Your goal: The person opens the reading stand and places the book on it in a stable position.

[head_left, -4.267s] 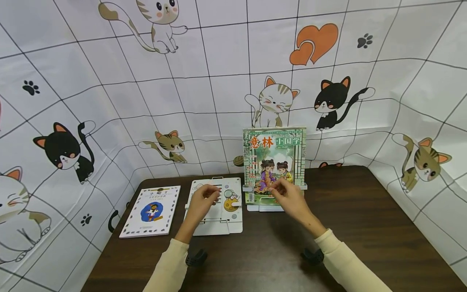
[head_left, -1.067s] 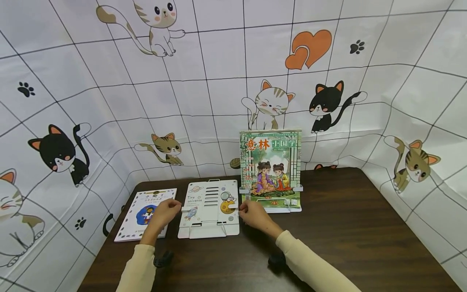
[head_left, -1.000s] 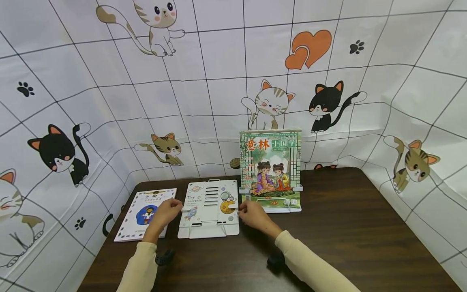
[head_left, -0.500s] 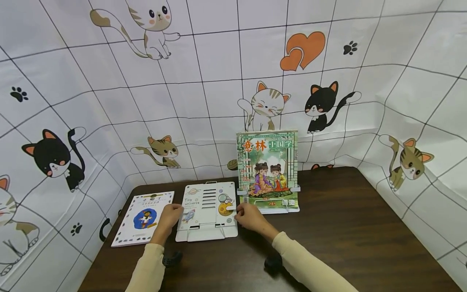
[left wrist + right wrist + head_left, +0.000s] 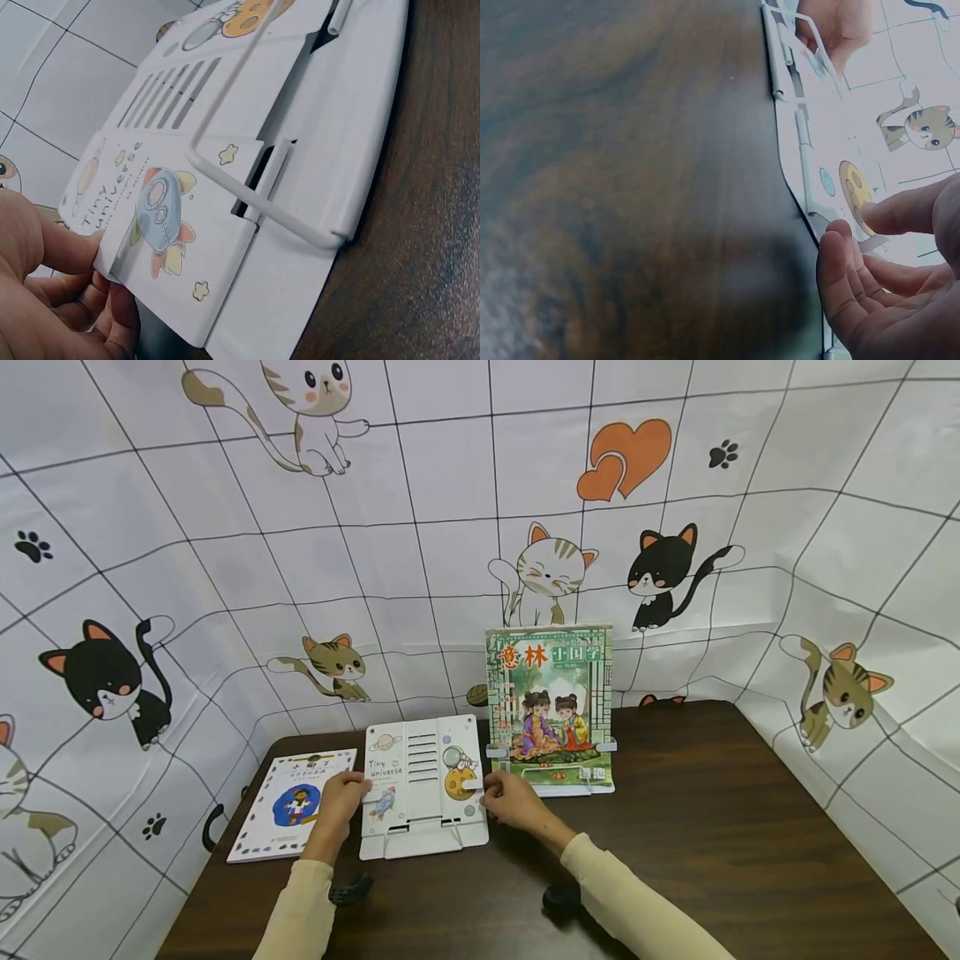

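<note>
A white book stand (image 5: 423, 800) printed with "Tiny universe", a rocket and an astronaut stands in the middle left of the table, its back panel tilted up from the base plate. My left hand (image 5: 341, 802) pinches the panel's left edge; in the left wrist view the thumb of the left hand (image 5: 56, 277) lies on the front and the fingers curl behind. On the other side my right hand (image 5: 517, 803) pinches the right edge near the small clip. The right wrist view shows the thumb of the right hand (image 5: 896, 277) by the yellow moon print.
A green magazine (image 5: 555, 693) stands on a second white stand, just behind my right hand. To the left, a white book (image 5: 262, 814) lies flat, partly behind my left hand. The dark wooden table (image 5: 712, 843) meets a cat-printed wall sheet (image 5: 450, 560) at the back.
Earlier both hands hovered over the stand and before the magazine; then they went to the stand's sides. Since half a second ago the panel's top edge has risen and tilted up.
</note>
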### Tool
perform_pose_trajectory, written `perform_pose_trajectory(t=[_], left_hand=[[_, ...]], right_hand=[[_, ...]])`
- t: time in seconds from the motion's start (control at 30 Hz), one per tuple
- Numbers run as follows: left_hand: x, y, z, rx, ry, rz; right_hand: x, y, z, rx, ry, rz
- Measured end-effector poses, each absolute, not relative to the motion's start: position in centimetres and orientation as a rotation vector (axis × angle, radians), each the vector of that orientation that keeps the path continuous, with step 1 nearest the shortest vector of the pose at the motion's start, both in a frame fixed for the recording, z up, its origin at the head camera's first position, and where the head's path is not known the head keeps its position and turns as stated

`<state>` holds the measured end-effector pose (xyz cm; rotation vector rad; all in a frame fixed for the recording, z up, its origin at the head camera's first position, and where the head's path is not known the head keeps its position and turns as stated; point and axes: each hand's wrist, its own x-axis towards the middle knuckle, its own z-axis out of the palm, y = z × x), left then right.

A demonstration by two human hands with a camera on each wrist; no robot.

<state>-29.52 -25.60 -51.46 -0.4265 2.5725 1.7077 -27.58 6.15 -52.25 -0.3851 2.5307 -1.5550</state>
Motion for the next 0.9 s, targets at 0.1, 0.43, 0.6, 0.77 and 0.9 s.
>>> perform_pose_trajectory(t=[0.1,0.43,0.6,0.77,0.9], left_hand=[[-29.6,-25.8,-51.3,-0.433,2.584,1.751],[-30.1,-26.4,-50.8,-0.498,2.689,1.954],[-30.2,-26.8,-50.5,-0.443,2.714,2.039],[-30.5,-27.3,-50.3,-0.452,2.734,2.026],[-31.4,-27.6,-50.1,-0.419,2.753,1.982]], right_hand=[[-27.7,6.1,-52.1,-0.393,2.493,-1.593],[-28.0,5.5,-51.7,-0.535,2.478,-1.594],[-28.0,5.1,-51.2,-0.621,2.575,-1.526],[-28.0,4.3,-50.8,-0.738,2.734,-1.46],[-27.8,3.4,-50.5,-0.863,2.74,-1.499]])
